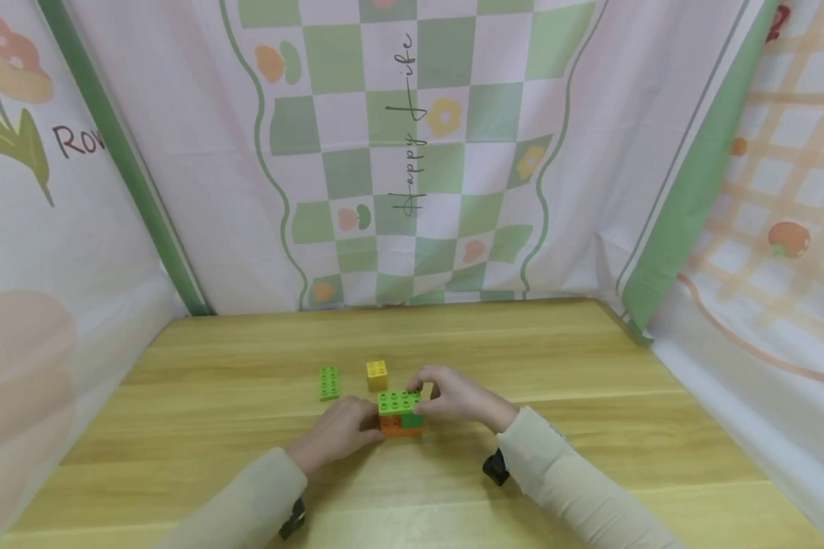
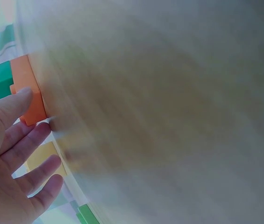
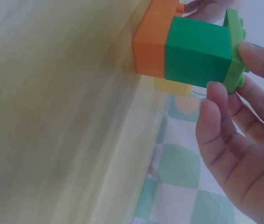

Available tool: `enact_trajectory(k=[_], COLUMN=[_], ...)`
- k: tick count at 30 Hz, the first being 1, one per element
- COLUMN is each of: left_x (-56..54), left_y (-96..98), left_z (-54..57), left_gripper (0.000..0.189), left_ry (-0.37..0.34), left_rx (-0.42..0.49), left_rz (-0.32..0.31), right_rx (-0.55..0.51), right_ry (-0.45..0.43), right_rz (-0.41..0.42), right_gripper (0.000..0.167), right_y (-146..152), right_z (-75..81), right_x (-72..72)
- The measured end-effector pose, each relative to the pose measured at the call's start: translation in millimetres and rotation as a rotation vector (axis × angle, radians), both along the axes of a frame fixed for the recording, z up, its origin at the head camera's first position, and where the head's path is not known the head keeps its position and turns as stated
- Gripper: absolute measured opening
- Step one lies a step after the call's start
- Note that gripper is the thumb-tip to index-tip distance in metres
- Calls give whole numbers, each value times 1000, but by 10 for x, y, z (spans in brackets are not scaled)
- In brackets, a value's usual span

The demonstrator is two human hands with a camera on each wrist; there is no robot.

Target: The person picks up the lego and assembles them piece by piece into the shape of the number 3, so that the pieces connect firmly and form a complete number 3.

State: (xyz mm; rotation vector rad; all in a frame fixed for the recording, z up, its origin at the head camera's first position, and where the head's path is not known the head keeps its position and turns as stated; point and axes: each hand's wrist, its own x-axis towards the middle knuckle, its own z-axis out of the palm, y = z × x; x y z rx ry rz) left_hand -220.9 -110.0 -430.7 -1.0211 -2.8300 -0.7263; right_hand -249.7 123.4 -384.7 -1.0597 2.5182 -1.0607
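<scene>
A small stack of toy building bricks stands on the table in front of me. Its base is an orange brick (image 2: 30, 88), with a dark green brick (image 3: 197, 50) on the right part of it. A light green plate with studs (image 1: 399, 401) lies across the top. My left hand (image 1: 339, 433) grips the orange brick between thumb and fingers at its left end, the other fingers spread. My right hand (image 1: 461, 396) pinches the light green plate at its right end, thumb on the near side and fingers behind.
Behind the stack sits a yellow brick (image 1: 378, 376). To its left a second light green plate (image 1: 329, 383) lies flat. The wooden table (image 1: 522, 351) ends at a patterned curtain (image 1: 439, 229) at the back, with more cloth at both sides.
</scene>
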Motion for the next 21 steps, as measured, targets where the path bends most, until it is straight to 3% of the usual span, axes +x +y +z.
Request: enact_trajectory(k=[21], left_x=[-8], left_y=[-2], left_z=[-28], left_gripper=[27], left_ry=[26], left_rx=[-12], left_rz=[12], right_rx=[-140], right_ry=[-110], right_rz=[-45], right_gripper=[39], right_y=[72], right_z=[-156], right_x=[5])
